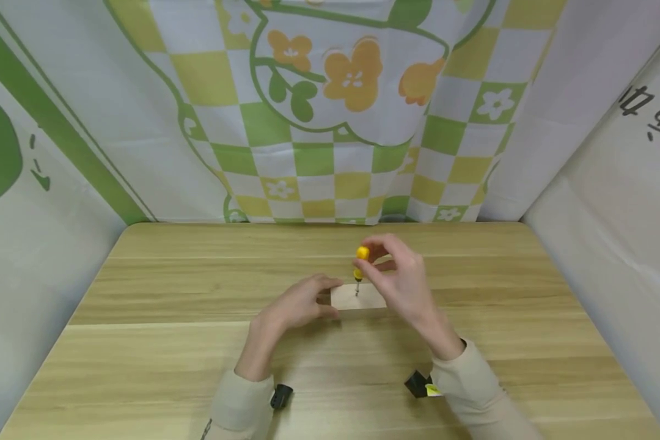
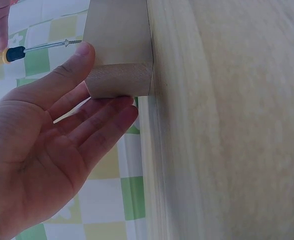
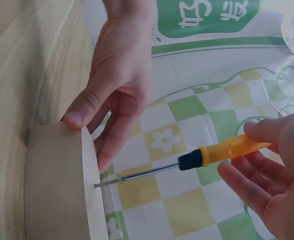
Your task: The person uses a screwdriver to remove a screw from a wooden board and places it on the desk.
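On the table lies a pale wooden block [image 1: 343, 298], its upper face and one end showing. My left hand [image 1: 302, 302] grips the block's left end, with the thumb on the near side and the fingers on the far side. My right hand [image 1: 398, 278] holds a screwdriver [image 3: 216, 152] by its yellow handle, between thumb and fingers. The black collar and steel shaft point down at the block. At the shaft's tip is a threaded screw [image 3: 108, 184], standing upright with its point at the block's top face.
The wood-grain table [image 1: 170, 354] extends around both hands. Behind its far edge hangs a green and yellow checked curtain [image 1: 313, 159]. White fabric walls [image 1: 616, 244] flank the table. Small black devices [image 1: 282, 397] sit by both sleeves.
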`<state>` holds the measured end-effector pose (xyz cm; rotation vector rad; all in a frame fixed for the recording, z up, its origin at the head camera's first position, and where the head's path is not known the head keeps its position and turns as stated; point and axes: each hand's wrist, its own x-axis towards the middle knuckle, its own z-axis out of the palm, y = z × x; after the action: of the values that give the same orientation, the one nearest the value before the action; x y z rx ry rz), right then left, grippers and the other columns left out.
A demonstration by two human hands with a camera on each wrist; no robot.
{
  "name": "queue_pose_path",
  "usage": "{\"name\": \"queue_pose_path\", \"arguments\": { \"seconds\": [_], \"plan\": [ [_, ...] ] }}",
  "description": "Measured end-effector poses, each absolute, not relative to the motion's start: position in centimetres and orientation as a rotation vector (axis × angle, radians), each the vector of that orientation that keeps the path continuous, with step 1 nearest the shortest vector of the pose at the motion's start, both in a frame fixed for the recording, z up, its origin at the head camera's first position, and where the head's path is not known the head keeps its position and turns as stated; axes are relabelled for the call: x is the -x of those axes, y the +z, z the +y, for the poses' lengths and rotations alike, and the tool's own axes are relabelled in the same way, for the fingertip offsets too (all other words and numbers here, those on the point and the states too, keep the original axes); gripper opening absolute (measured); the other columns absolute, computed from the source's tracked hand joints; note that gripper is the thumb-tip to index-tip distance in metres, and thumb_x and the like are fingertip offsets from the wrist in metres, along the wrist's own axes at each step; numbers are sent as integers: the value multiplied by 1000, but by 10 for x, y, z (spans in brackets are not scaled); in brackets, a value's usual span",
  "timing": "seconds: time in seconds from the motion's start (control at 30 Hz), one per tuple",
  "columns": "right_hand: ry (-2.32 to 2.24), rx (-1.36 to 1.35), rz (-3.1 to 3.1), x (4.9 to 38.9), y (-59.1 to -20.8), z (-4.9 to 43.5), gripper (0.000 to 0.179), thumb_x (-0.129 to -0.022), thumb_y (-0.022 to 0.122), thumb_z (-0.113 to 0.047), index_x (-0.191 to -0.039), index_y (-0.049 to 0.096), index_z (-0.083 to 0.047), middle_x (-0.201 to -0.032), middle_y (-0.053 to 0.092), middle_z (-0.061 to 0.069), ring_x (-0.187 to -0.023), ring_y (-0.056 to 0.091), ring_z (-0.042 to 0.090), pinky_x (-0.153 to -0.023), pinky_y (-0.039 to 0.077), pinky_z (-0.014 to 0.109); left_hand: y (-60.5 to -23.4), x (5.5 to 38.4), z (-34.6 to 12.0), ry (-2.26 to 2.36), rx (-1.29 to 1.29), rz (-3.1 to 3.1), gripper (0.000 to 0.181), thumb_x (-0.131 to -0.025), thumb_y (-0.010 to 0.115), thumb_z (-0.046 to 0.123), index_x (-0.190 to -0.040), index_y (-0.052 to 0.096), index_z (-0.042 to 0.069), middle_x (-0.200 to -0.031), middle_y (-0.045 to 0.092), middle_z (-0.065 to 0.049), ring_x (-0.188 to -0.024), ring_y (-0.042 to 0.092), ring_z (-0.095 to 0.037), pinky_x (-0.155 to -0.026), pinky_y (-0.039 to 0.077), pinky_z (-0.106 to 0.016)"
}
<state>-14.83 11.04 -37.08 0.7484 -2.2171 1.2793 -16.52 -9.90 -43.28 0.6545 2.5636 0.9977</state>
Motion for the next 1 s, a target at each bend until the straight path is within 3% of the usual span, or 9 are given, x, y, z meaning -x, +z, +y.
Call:
{"name": "queue_pose_path", "arguments": {
  "seconds": [0.5, 0.7, 1.0],
  "plan": [
    [1460, -792, -2333, 149, -361, 119, 23, -90, 70, -2, -113, 69, -3, -105, 74, 12, -87, 73, 25, -64, 62, 28, -434, 165, -99, 1015, -650, 2555, 61, -84, 80, 22, -140, 57, 9, -137, 61, -9, -129, 55, -27, -112, 43, -45],
    [1328, -765, -2356, 146, -362, 117, 24, -89, 71, -3, -113, 68, -4, -108, 72, 10, -91, 71, 23, -66, 61, 23, -434, 164, -99, 1008, -651, 2561, 62, -84, 80, 23, -140, 56, 9, -137, 61, -10, -129, 55, -28, -113, 42, -45],
    [1216, -751, -2248, 145, -363, 111, 26, -82, 81, -6, -104, 68, -2, -96, 66, 8, -84, 69, 18, -62, 61, 24, -433, 163, -99, 1026, -634, 2557, 63, -84, 80, 23, -141, 56, 9, -135, 61, -9, -129, 55, -27, -112, 43, -46]
  ]
}}
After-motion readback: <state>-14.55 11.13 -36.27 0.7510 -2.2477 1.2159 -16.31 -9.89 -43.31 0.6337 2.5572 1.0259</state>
